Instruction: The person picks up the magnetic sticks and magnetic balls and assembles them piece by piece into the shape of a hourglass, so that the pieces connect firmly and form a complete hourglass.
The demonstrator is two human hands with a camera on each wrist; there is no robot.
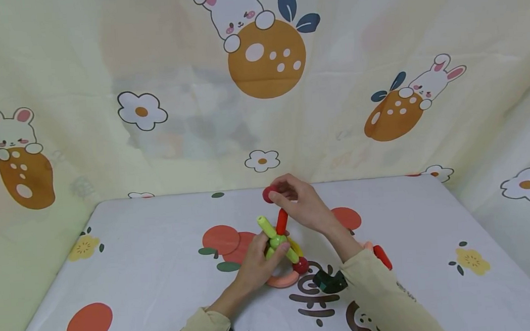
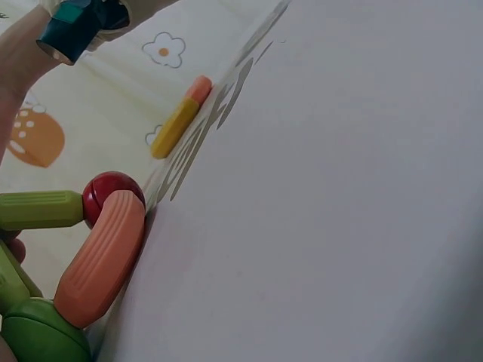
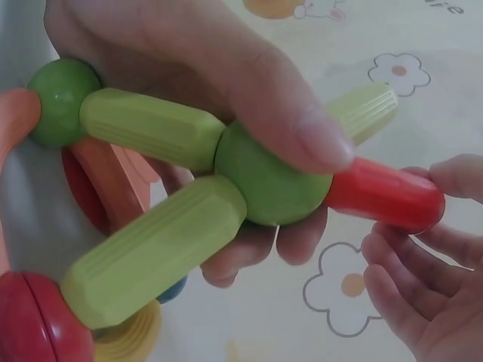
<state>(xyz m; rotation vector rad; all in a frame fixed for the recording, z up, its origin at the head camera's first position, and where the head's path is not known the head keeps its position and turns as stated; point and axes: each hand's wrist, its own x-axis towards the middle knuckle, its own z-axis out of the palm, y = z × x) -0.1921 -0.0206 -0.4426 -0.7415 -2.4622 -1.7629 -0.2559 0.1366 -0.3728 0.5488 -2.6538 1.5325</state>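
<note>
My left hand (image 1: 257,264) grips a toy structure of rods and balls, its thumb on a green ball (image 3: 272,177). Light green rods (image 3: 155,253) and a red rod (image 1: 281,221) stick out from that ball. Lower on the structure are a red ball (image 1: 300,265), a curved coral piece (image 2: 106,260), another green ball (image 2: 45,332) and a yellow piece (image 1: 295,247). Just above the red rod's upper end, my right hand (image 1: 301,204) pinches a separate-looking red ball (image 1: 270,194) between thumb and fingers. In the right wrist view, the right fingers (image 3: 392,256) are beside the red rod's tip.
A red piece (image 1: 382,257) and a coral piece lie by the right sleeve, partly hidden. A yellow and coral stick (image 2: 181,117) shows in the left wrist view. The white tablecloth (image 1: 153,273) has printed fruit; a patterned curtain (image 1: 171,49) hangs behind the table.
</note>
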